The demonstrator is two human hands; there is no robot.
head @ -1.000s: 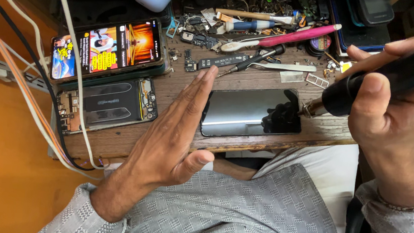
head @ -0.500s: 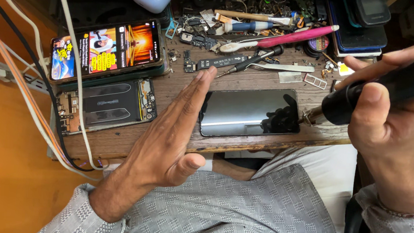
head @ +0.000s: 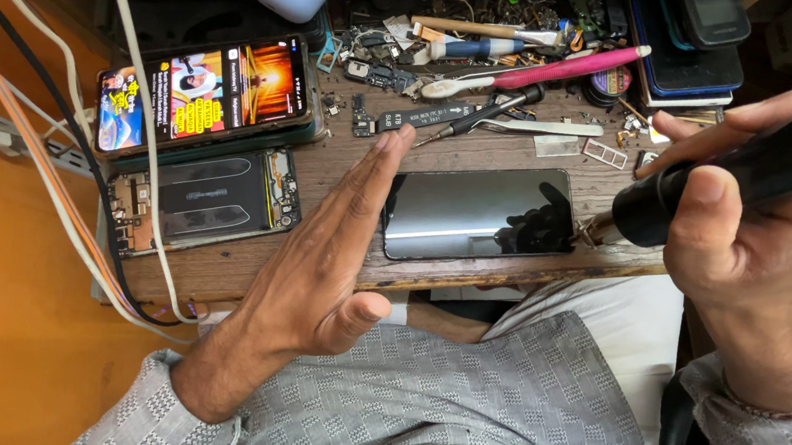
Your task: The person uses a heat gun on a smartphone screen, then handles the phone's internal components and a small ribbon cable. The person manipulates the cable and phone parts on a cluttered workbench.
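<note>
Head view: right hand (head: 759,226) is clenched round a thick black tool (head: 754,173), its tip pointing at the right edge of a dark phone (head: 473,212) lying flat near the front edge of the wooden worktop (head: 248,272) — can't tell if tip and phone touch. Left hand (head: 325,264) is released, fingers straight and together, palm edge-on, held just left of the phone; contact w/ phone or worktop unclear. Further left, an opened phone body (head: 202,201) w/ its insides showing, and behind it a lit phone (head: 202,91) w/ a bright screen. White, orange and black cables (head: 65,184) cross that side. Behind — a pink toothbrush (head: 533,72) amid small parts.
</note>
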